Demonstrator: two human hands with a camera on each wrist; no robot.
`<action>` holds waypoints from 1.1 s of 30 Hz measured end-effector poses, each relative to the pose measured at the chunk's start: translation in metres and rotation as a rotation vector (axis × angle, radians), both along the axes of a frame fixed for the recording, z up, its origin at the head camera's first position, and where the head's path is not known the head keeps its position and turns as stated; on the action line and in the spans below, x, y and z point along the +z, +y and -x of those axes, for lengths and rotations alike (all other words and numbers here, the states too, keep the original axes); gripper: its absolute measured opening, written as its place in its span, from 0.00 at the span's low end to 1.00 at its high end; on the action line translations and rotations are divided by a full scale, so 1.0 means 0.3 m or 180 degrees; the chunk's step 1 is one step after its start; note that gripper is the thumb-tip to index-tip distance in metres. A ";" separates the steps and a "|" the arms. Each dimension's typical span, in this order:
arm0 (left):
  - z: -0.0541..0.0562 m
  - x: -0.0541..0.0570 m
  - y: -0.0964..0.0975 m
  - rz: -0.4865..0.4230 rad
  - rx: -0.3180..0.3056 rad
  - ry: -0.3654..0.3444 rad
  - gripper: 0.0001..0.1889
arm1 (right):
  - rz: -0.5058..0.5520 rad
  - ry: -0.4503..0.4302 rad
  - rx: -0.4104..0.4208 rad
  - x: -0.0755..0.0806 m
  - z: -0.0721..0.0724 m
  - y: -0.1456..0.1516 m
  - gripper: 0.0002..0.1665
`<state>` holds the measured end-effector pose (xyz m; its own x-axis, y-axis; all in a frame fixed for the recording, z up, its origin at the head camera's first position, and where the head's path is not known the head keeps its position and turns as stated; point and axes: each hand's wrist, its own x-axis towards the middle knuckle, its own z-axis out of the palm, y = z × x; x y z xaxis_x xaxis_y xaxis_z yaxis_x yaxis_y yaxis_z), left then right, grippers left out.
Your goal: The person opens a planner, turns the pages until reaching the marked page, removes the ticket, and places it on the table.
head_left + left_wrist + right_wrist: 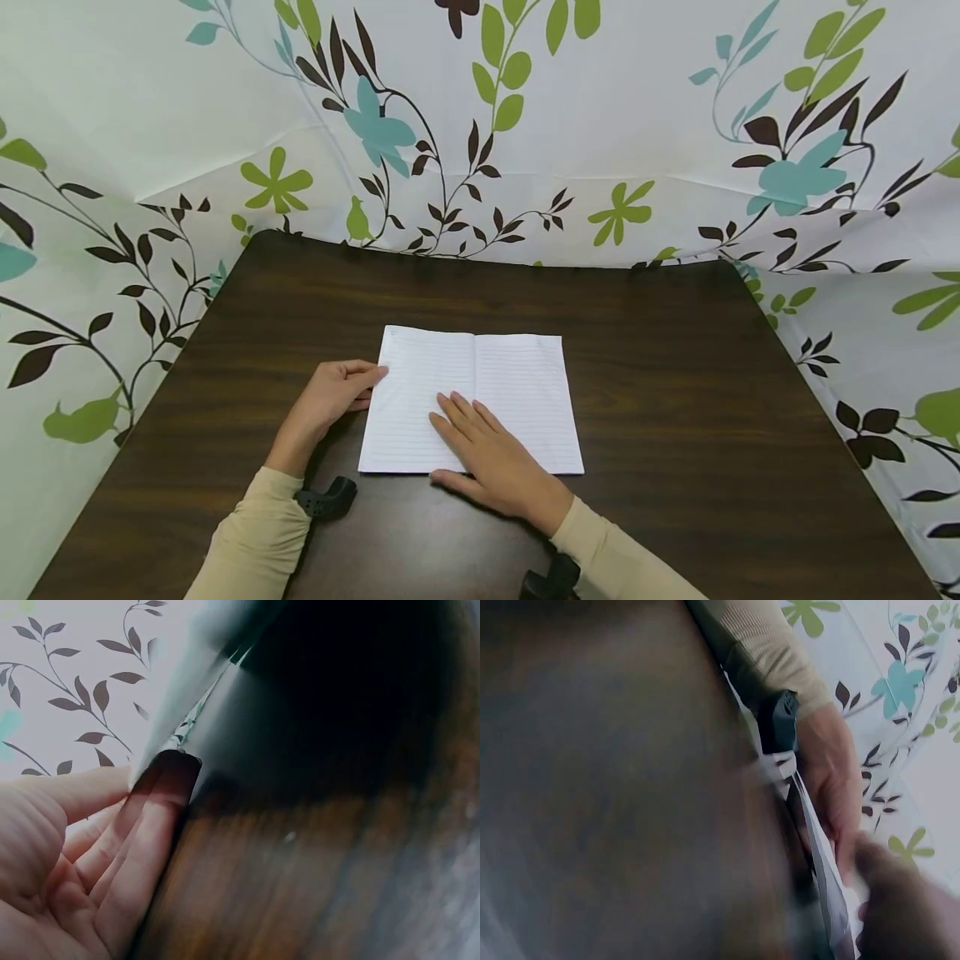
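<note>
Sleeves [251, 533] of pale tan cloth reach in at the near edge of the head view, each with a black device [327, 498] at the wrist. Past them, the right hand [487, 462] lies across the lower part of the left page of an open notebook [521, 396], its fingers straight and slightly spread, their tips short of the central fold, its thumb stretched out along the bottom edge. In the right wrist view this hand is a dark blur. The notebook rests near the middle of a dark, wood-grained table [675, 400], its two white pages ruled with lines. At its left edge the left hand [330, 400] pinches the notebook, thumb on the upper side and fingers beneath, as the left wrist view also shows; how many sheets sit in that grip cannot be told. Beyond the notebook, the tabletop runs back to white fabric [225, 125], which stands behind it and along both sides, printed with green flowers, blue blossoms and dark leafy stems.
</note>
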<state>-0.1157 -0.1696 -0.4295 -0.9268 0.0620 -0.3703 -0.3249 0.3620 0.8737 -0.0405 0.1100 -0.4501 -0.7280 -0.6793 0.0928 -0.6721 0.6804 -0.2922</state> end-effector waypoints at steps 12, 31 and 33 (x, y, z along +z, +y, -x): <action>-0.016 -0.018 0.015 0.0007 0.0031 -0.0085 0.22 | 0.1550 -0.0118 -0.1370 0.012 0.108 0.144 0.10; -0.007 -0.008 0.006 0.0042 0.0031 -0.0035 0.22 | 0.0642 0.0007 -0.2356 0.011 0.186 0.280 0.24; -0.004 -0.008 0.004 0.0038 0.0023 -0.0035 0.23 | 0.0702 0.0066 -0.2376 0.014 0.187 0.278 0.21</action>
<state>-0.1145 -0.1685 -0.4320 -0.9231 0.0508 -0.3812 -0.3372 0.3698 0.8658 -0.0966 0.1934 -0.4460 -0.9820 0.0259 0.1873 -0.0656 0.8825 -0.4657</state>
